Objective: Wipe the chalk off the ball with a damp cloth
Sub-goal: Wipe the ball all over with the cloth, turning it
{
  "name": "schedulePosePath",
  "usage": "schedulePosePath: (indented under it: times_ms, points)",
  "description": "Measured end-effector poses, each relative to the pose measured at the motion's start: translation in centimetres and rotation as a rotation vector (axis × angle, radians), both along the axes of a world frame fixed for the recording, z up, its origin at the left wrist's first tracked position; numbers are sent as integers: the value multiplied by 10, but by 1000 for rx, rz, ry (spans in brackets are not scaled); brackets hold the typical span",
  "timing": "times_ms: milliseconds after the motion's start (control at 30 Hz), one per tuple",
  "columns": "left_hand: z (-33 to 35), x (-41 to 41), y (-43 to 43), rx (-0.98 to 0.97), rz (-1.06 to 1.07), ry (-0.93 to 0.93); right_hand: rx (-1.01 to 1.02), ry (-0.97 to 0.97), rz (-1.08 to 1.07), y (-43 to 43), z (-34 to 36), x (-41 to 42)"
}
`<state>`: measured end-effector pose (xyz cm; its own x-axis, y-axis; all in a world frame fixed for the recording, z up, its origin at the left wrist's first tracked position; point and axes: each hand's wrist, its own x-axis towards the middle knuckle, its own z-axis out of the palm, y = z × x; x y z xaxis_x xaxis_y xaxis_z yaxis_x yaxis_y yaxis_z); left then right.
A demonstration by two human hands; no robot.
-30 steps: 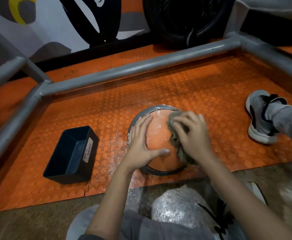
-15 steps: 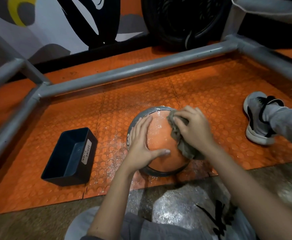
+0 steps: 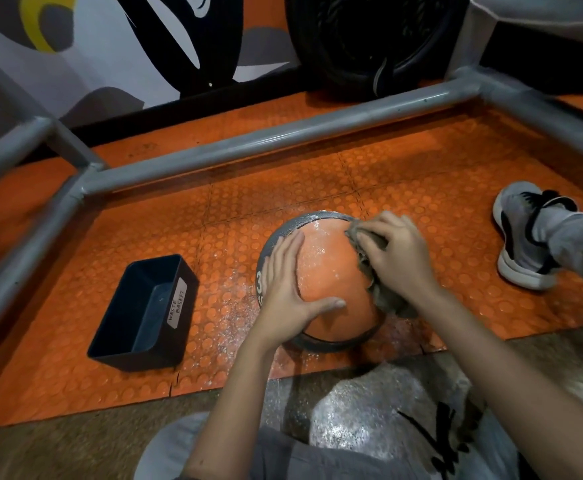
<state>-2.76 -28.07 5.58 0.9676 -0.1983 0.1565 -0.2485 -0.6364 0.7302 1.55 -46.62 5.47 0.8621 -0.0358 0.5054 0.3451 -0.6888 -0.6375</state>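
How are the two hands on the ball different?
The left hand lies flat, fingers straight, on the ball; the right hand curls round a cloth. The left hand holds nothing and is on the ball's left side; the right hand is on its right side. Both rest on the ball.

A white label on the dark bin reads "WASTE BASKET"; the ball shows a "3".
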Motion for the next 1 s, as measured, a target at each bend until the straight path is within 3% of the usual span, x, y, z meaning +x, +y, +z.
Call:
schedulePosePath:
  times_ms: [167, 233, 433, 567, 733, 800, 933, 1000]
  points:
    - [-1, 7, 4, -11, 4, -27, -263, -287, 170, 36, -1, -29]
    - [0, 7, 3, -20, -5, -14, -269, -315, 200, 31, -5, -25]
    - [4, 4, -2, -24, 0, 64, 105, -3, 32, -10, -10, -3]
    - [2, 3, -1, 4, 11, 31, 73, -78, 47, 6, -6, -15]
    - [-2, 2, 4, -5, 7, -9, -230, -270, 249, 28, -1, -25]
    - [0, 0, 4, -10, -3, 8, -191, -239, 247, 20, -2, -18]
    - [4, -1, 0, -2, -7, 31, 105, -57, 97, 2, -5, -5]
    - [4, 1, -1, 12, -14, 27, 115, -31, 26, 3, -6, -6]
